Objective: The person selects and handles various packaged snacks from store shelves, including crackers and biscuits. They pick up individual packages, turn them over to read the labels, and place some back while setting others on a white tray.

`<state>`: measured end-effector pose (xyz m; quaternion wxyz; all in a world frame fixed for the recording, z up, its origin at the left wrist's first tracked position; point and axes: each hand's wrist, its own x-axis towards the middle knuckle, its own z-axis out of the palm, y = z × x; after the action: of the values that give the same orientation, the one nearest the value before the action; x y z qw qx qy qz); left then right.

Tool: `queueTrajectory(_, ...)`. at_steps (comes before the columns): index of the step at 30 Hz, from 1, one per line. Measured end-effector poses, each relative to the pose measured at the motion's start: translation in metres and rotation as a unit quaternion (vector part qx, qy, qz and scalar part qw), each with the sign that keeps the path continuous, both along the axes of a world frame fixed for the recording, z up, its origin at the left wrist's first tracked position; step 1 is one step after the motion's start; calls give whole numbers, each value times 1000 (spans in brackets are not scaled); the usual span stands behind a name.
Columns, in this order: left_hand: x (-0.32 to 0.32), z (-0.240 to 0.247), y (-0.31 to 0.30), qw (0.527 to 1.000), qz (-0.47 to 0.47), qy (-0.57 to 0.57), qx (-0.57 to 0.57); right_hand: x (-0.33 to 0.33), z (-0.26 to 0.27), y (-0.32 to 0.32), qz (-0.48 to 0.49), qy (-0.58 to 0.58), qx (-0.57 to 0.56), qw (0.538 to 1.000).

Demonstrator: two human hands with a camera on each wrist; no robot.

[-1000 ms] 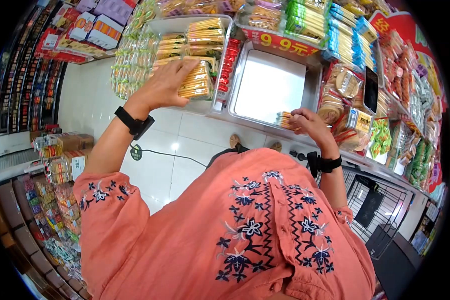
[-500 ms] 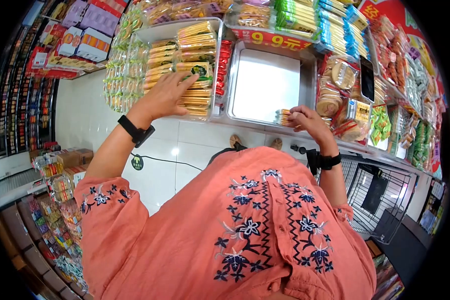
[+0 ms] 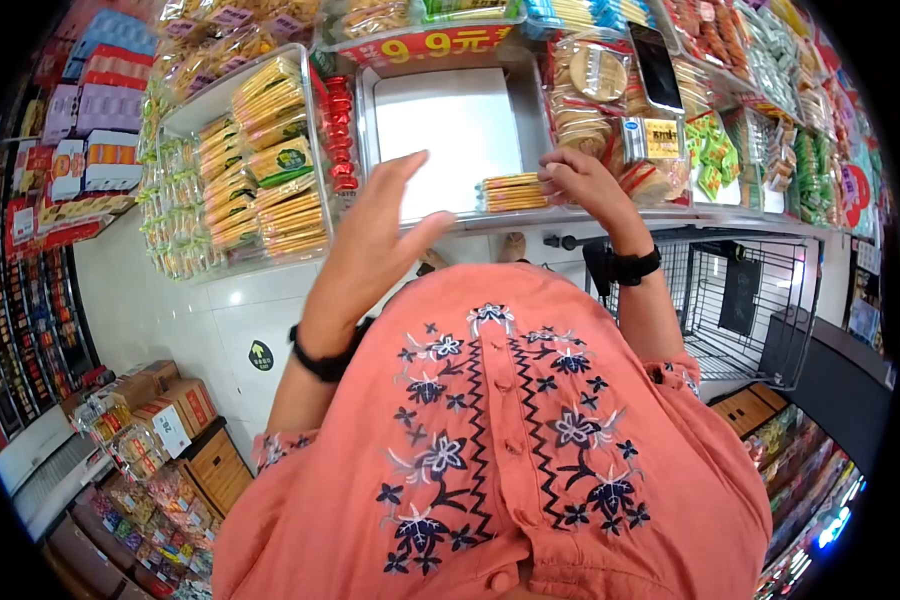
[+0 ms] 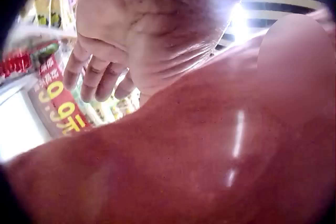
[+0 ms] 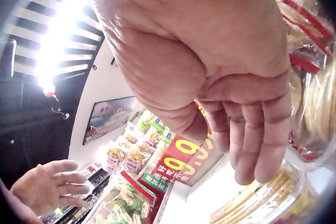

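My left hand (image 3: pixel 375 235) hangs empty near the front left corner of a clear plastic bin (image 3: pixel 368 110) with a white base, fingers extended and thumb spread. In the left wrist view the palm and straight fingers of that left hand (image 4: pixel 126 40) show. A pack of thin biscuit sticks (image 3: pixel 510 192) lies in the bin's front right corner. My right hand (image 3: pixel 592 190) is at the pack's right end, its fingers loosely bent. In the right wrist view its fingertips overlap the wrapped biscuit sticks (image 5: pixel 257 203), with the thumb apart from them.
To the left, another bin (image 3: pixel 315 130) holds stacked packs of biscuit sticks (image 3: pixel 270 90). Red-wrapped sweets (image 3: pixel 340 130) fill the gap between bins. Round biscuits (image 3: pixel 585 125) and a phone (image 3: pixel 656 66) are at right. A shopping cart (image 3: pixel 730 300) stands behind the right arm.
My left hand has left the packs in the left bin and moved right, empty. The view has turned, and more of the biscuit stick pack beside my right hand shows.
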<state>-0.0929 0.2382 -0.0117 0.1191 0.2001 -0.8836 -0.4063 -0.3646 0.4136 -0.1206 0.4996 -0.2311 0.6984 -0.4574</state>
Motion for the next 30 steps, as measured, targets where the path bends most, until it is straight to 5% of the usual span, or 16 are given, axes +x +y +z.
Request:
queueTrajectory(9,-105,-160,11,981,-131,-146,7,-10,1,23,36,-17,-10,999)
queueTrajectory(13,-117,-165,5,967,-117,-227,28,-12,-7,33,35,-22,-3,999)
queueTrajectory(24,-118,-158,20,962,-137,-172,-159,-16,5,28,63,-20,7,998)
queueTrajectory(30,-116,-168,19,978,-99,-169,-73,-22,-5,36,68,-30,-2,997)
